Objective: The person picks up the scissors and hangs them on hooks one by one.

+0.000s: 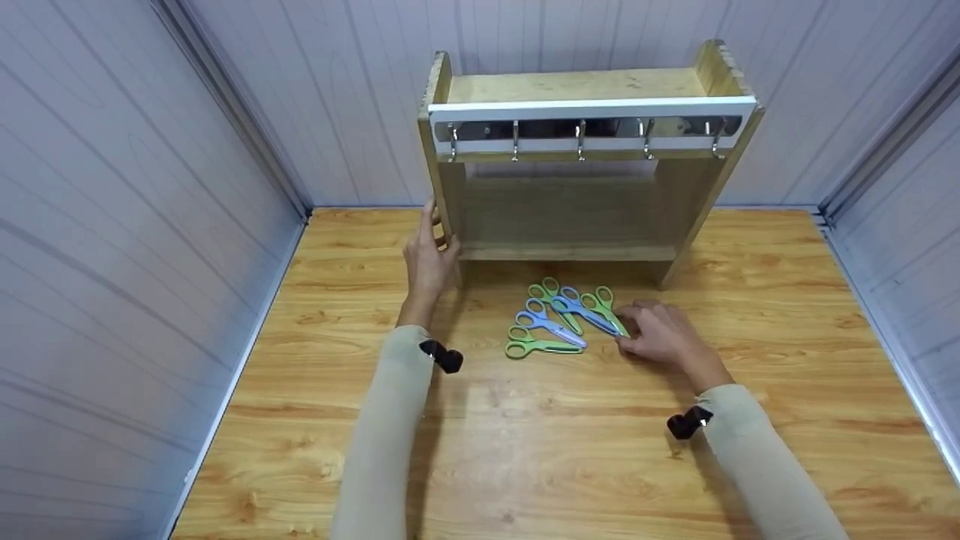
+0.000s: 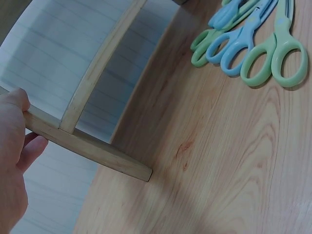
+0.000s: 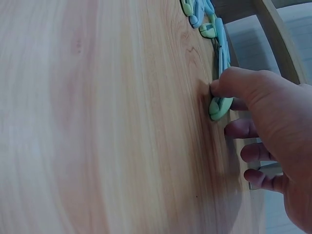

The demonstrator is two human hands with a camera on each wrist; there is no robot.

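Observation:
Several children's scissors lie bunched on the table in front of a wooden rack. Among them are green scissors (image 1: 541, 346) at the near side, blue scissors (image 1: 551, 324) beside these, and other green scissors (image 1: 602, 304) at the right. My right hand (image 1: 660, 330) has its thumb and index finger about the blade end of the rightmost green scissors; in the right wrist view a green tip (image 3: 220, 109) shows between them, the other fingers loosely bent. At the left, my left hand (image 1: 429, 262) grips the side panel of the wooden rack (image 2: 97, 148), thumb in front and fingers behind.
The rack's upper front carries a white rail (image 1: 592, 111) with several metal hooks (image 1: 580, 139). Behind it stands a pale panelled wall (image 1: 360, 90), with more panels at left and right. Wood-grain tabletop (image 1: 510, 450) stretches in front of the scissors.

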